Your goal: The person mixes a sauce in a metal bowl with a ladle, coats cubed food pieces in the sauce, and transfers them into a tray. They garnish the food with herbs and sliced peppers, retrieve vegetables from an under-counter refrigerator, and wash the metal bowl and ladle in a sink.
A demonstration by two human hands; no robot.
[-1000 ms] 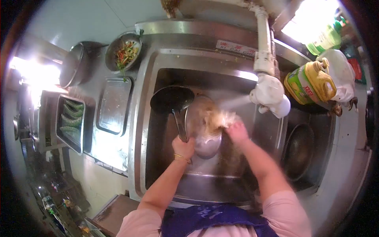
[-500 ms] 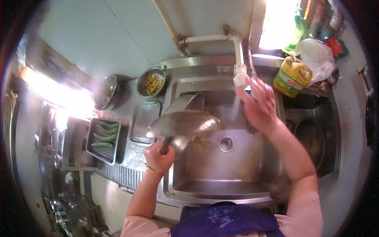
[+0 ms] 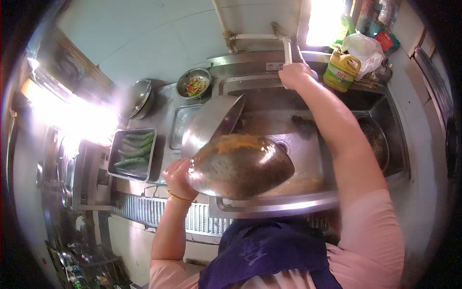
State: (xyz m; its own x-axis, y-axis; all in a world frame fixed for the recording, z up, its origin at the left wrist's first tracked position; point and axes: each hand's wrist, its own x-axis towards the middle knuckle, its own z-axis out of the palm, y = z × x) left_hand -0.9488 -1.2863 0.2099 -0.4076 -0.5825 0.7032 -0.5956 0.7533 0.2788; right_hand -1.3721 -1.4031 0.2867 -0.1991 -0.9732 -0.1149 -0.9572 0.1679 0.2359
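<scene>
My left hand (image 3: 180, 179) is closed at the near-left end of a wok (image 3: 240, 173), on its handle, which is hidden from this angle. The wok hangs tilted over the sink (image 3: 303, 197), with an orange-brown patch along its far edge. My right hand (image 3: 294, 76) is wrapped around the tap at the end of the white pipe (image 3: 288, 50); the fingers partly hide it. Behind the wok, a large metal bowl (image 3: 204, 126) leans on the sink's left side. Part of the drain (image 3: 284, 145) shows past the wok's edge.
Left of the sink are a tray of green vegetables (image 3: 137, 150), a flat metal tray (image 3: 180, 123), a bowl of cut food (image 3: 194, 85) and another metal bowl (image 3: 137, 98). A yellow jug (image 3: 340, 72) and a white plastic bag (image 3: 365, 50) stand back right. A dark round pan (image 3: 373, 139) sits in the right basin.
The wok has moved right and nearer to me, turning over the sink. My right hand went from spread fingers by the tap to closed around it. The water stream seen earlier no longer shows.
</scene>
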